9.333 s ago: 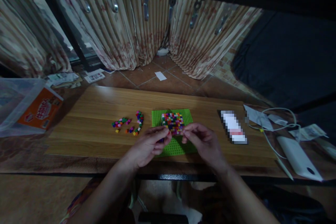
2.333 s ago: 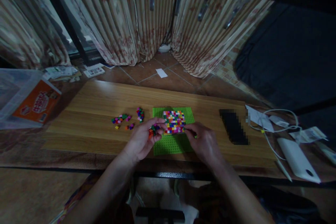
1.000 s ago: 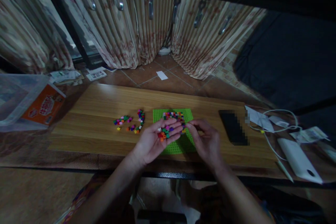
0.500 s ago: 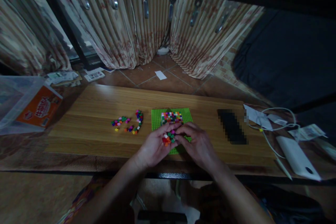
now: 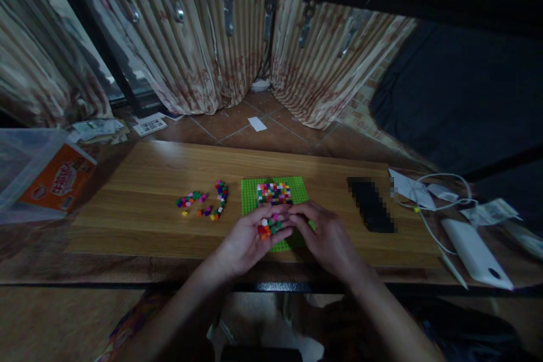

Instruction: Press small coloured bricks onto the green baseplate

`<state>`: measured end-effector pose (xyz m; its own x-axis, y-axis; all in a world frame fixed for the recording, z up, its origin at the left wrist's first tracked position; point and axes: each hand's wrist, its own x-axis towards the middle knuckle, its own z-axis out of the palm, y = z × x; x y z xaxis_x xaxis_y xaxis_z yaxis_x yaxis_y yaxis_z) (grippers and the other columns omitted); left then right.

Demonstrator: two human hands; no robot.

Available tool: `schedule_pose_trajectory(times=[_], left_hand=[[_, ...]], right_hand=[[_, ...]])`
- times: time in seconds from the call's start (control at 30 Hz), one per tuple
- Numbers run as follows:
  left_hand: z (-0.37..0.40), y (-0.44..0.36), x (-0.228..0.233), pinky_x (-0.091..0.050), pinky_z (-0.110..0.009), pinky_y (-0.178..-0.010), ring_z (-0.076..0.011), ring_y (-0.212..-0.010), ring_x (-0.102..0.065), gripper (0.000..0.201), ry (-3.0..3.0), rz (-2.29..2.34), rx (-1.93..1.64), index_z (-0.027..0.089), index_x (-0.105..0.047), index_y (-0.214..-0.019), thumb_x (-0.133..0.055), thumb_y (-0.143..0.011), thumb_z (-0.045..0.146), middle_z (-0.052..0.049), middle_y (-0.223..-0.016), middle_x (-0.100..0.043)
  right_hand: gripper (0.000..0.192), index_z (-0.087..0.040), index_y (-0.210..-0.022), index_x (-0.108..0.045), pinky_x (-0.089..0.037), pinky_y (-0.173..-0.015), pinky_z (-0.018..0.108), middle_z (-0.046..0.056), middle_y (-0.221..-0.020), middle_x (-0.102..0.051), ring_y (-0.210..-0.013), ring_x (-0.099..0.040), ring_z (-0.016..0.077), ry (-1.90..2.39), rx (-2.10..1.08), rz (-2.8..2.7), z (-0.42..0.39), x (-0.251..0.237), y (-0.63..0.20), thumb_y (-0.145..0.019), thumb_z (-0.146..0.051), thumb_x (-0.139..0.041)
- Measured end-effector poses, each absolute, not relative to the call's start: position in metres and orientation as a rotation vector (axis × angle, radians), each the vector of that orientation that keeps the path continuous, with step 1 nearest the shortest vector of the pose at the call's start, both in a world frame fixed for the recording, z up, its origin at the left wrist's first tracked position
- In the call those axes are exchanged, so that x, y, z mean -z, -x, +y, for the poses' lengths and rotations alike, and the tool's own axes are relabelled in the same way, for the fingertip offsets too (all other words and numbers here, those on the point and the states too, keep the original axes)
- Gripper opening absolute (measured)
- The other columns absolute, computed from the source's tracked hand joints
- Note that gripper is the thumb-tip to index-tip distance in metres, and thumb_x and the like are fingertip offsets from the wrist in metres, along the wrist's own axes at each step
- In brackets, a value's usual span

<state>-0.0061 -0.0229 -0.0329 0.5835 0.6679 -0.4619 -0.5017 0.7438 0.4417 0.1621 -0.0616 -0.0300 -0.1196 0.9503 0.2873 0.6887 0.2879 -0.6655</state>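
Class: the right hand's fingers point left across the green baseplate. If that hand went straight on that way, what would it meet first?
Most likely the small coloured bricks cupped in the left hand; the right hand already has its fingers almost at them, though depth is unclear.

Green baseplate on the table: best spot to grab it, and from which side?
Take the green baseplate by its bare left edge, pinching from the left. It lies flat on the wooden table; the mosaic of small bricks covers its far middle, and the left hand, cupping loose bricks, and the right hand hide its near part.
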Motion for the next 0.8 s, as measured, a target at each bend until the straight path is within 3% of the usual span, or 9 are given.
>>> schedule_pose_trajectory(times=[0.07,0.13,0.27,0.8], left_hand=[[-0.020,0.013,0.030,-0.052,-0.031,-0.085,-0.0191,-0.089,-0.066,0.023,-0.327,0.700,-0.691,0.006,-0.071,-0.092,-0.052,-0.088,0.018,-0.014,-0.095,-0.071],[-0.014,0.021,0.028,-0.052,-0.024,-0.070,-0.0148,-0.076,-0.065,0.021,-0.375,0.777,-0.713,0.006,-0.072,-0.091,-0.054,-0.085,0.016,-0.013,-0.089,-0.071],[-0.004,0.034,0.025,-0.042,-0.016,-0.050,-0.0072,-0.058,-0.055,0.015,-0.389,0.913,-0.820,0.006,-0.072,-0.083,-0.058,-0.082,0.013,-0.007,-0.074,-0.067],[-0.004,0.039,0.034,-0.040,-0.016,-0.050,-0.0074,-0.060,-0.052,0.014,-0.450,0.897,-0.839,0.008,-0.071,-0.082,-0.064,-0.077,0.018,-0.007,-0.076,-0.064]], right_hand=[[0.013,-0.020,-0.094,-0.065,-0.049,-0.074,0.029,0.004,-0.089,-0.070,-0.082,-0.065,0.0177,1.518,-0.540,-1.670,-0.061,0.036,-0.172,-0.092,-0.028,-0.055],[0.017,-0.020,-0.092,-0.065,-0.049,-0.068,0.028,0.003,-0.083,-0.069,-0.075,-0.064,0.0177,1.562,-0.610,-1.469,-0.059,0.047,-0.182,-0.089,-0.035,-0.058],[0.021,-0.019,-0.088,-0.066,-0.047,-0.064,0.027,0.002,-0.076,-0.067,-0.069,-0.061,0.0169,1.591,-0.756,-1.351,-0.055,0.070,-0.188,-0.086,-0.040,-0.060],[0.015,-0.021,-0.080,-0.070,-0.047,-0.072,0.030,0.001,-0.079,-0.071,-0.077,-0.063,0.0175,1.523,-0.811,-1.161,-0.046,0.086,-0.171,-0.076,-0.035,-0.069]])
